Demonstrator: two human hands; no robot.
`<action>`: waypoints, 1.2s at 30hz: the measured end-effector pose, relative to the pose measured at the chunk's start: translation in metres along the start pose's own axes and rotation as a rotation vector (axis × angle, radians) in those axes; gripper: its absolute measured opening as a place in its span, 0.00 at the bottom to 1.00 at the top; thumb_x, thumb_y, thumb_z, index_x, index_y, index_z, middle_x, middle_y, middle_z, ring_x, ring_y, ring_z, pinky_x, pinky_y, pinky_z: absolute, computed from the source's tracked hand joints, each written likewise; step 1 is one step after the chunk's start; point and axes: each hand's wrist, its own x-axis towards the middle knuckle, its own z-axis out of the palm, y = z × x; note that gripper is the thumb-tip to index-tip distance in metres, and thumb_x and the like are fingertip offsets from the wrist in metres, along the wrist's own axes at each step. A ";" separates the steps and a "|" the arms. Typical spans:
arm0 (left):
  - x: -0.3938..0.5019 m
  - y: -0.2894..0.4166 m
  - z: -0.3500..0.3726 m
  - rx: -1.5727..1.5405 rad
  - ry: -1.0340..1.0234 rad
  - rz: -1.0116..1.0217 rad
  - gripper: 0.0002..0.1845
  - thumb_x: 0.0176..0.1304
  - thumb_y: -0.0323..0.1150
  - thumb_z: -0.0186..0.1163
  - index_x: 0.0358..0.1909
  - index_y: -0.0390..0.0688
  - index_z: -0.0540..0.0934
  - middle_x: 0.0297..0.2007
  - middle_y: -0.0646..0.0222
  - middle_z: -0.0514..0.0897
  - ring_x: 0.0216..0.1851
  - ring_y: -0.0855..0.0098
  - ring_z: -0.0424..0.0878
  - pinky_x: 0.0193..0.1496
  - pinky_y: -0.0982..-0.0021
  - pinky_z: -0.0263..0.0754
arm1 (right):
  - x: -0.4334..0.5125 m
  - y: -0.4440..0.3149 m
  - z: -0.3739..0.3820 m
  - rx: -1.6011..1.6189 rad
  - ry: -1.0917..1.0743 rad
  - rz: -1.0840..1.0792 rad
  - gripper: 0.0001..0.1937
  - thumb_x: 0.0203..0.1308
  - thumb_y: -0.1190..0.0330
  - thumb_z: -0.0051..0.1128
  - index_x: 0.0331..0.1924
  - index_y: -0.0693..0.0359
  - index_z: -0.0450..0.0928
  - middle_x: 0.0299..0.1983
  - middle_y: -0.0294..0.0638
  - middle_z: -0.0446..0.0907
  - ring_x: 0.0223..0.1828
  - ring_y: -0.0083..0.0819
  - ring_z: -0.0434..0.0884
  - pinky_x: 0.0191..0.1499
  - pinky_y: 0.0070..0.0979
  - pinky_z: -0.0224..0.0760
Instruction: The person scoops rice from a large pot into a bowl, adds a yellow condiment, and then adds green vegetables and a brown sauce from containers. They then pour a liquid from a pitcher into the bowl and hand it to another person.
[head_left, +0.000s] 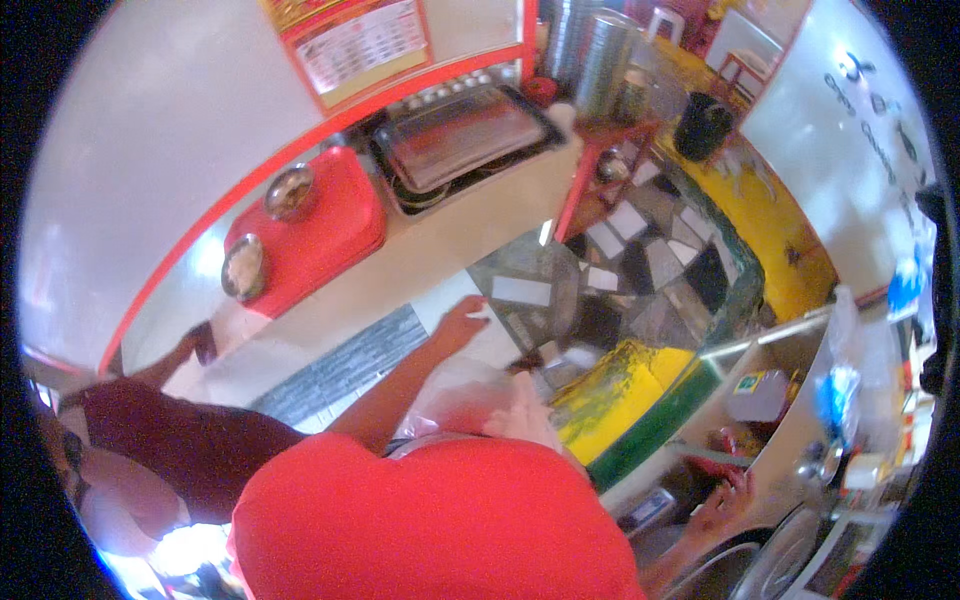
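My left hand (461, 322) reaches forward over the floor, beside the counter on the left. A small white spot shows at its fingers, too blurred to name. Below that forearm, against my red shirt (442, 525), is a clear plastic bag (457, 397) with something red showing through it. My right hand (724, 495) is out at the right, over the edge of a shelved counter (795, 480). Its fingers are bent near a dark red thing (712, 466); whether they grip it is unclear. A stainless-steel pot lid (780, 559) lies close to that wrist.
A co-worker in a maroon top (187, 435) stands at the left, one hand on the counter. Two metal bowls of food (289, 193) sit on a red tray (337, 225). Beyond is a covered metal tray (465, 139). A yellow-and-green step (637, 405) edges the stone-patterned floor (652, 255).
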 end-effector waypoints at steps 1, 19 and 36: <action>-0.008 -0.004 -0.014 -0.255 0.052 -0.172 0.23 0.57 0.40 0.58 0.54 0.47 0.69 0.50 0.65 0.75 0.48 0.65 0.75 0.50 0.63 0.69 | 0.018 -0.020 0.020 0.243 -0.021 0.025 0.09 0.56 0.70 0.47 0.40 0.63 0.73 0.53 0.52 0.70 0.56 0.48 0.68 0.60 0.42 0.58; 0.281 -0.041 -0.084 -1.669 0.461 -0.504 0.07 0.60 0.35 0.54 0.33 0.42 0.72 0.30 0.67 0.76 0.35 0.63 0.74 0.51 0.57 0.67 | 0.135 -0.247 0.248 0.494 -0.429 -0.104 0.09 0.45 0.80 0.51 0.33 0.61 0.76 0.43 0.49 0.77 0.47 0.44 0.76 0.52 0.35 0.67; 0.298 0.001 -0.082 -1.949 0.578 -0.228 0.09 0.59 0.41 0.57 0.34 0.46 0.75 0.34 0.63 0.81 0.40 0.62 0.79 0.45 0.58 0.72 | 0.315 -0.265 0.510 1.033 -1.234 0.172 0.11 0.61 0.70 0.45 0.46 0.61 0.72 0.48 0.42 0.75 0.44 0.29 0.76 0.43 0.23 0.72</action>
